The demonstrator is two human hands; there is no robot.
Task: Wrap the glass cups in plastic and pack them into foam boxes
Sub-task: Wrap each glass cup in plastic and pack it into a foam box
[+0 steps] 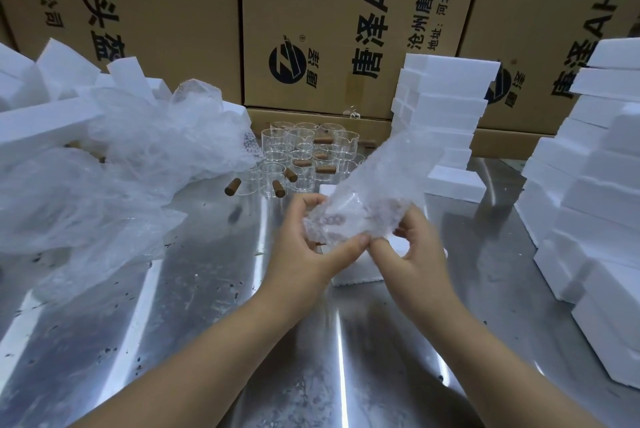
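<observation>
A person's bare left hand [302, 243] and bare right hand [419, 254], with the left forearm [207, 341] and right forearm [485, 341] both uncovered along their whole visible length.

The metal table [194, 289] is shining, smooth but speckled. On it, clear glass cups [301, 150] with brown wooden handles [232, 186] are gleaming and white foam boxes [446, 105] are looking matt. Above it, bumpy bubble wrap [374, 178] is looking see-through.

Head-worn wide view, forward-down, close over table [173, 341]
</observation>
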